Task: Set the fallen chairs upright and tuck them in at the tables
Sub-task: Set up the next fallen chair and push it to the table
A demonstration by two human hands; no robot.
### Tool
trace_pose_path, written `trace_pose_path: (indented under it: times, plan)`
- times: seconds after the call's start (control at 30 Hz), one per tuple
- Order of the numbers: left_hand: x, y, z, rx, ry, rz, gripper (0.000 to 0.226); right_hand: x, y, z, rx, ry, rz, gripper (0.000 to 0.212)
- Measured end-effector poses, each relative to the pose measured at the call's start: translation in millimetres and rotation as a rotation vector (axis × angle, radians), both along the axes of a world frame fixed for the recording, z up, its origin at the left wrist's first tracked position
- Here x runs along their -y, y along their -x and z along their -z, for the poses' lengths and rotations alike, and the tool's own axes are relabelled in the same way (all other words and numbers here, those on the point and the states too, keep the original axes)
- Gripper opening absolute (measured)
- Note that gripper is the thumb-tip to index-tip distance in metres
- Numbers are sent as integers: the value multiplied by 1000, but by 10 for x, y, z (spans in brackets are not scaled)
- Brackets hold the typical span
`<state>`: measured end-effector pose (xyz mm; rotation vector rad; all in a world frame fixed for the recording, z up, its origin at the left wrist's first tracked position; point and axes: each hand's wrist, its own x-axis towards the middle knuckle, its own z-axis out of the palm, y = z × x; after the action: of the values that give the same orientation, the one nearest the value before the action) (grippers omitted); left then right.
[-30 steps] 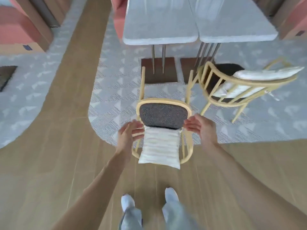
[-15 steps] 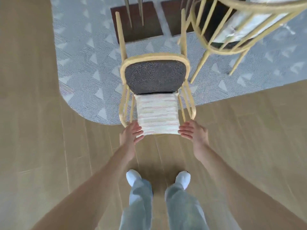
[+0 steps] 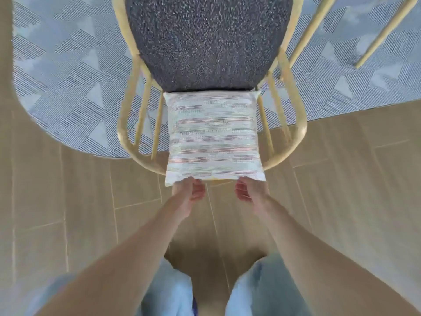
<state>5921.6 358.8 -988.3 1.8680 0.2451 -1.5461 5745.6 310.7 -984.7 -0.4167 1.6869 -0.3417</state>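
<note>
A person bends over a pale-yellow wooden spindle-back chair (image 3: 300, 124) with a dark speckled upholstered seat (image 3: 208, 39), which lies on its back, half on a grey rug with a line-and-triangle pattern (image 3: 68, 76) and half on a light wood plank floor (image 3: 353, 179). The chair's curved top rail lies on the planks just past the rug's rounded edge. A white square cushion with thin red and grey stripes (image 3: 214, 135) rests against the chair back, its lower edge nearest the person.

The left hand (image 3: 188, 192) and right hand (image 3: 249, 190) reach to the cushion's lower edge, fingers curled under it at the top rail. The cushion hides the fingertips, so whether they grip the rail, the cushion or both cannot be told.

Open plank floor spreads to either side of the arms and behind the rail. At upper right, two slanting pale-yellow legs of a second chair (image 3: 385, 35) stand near, over the rug; the rest of it is cut off. The seat's far end and the legs run out of frame. Blurred light-blue trousers (image 3: 250, 290) fill the bottom edge.
</note>
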Motion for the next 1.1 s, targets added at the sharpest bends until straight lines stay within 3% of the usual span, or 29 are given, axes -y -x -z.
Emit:
trace_pose_path:
  times: [0.1,0.2,0.4,0.47,0.63,0.87,1.0,1.1]
  plan:
    - [-104,52,966,-36,-85,-4,20,-49,135,952,-24,-102,-27,19]
    - [-139,83,1653,-56,-64,-115,15,-90,156,1603,-7,-161,27,16]
    - [80,98,2408,-37,80,-348,21,84,-88,2413,78,-65,223,15]
    - [128,143,2475,-26,77,-455,29,130,-136,2527,48,-61,316,11]
    - [240,278,2440,-45,43,-584,37,198,-164,2568,62,-70,410,27]
    - [208,221,2399,-87,49,-539,11,236,-208,2551,107,-90,429,15]
    - [181,208,2389,-94,61,-559,7,253,-102,2491,130,-126,422,22]
    - [146,228,2313,-118,103,-586,28,224,-3,2389,175,-141,437,26]
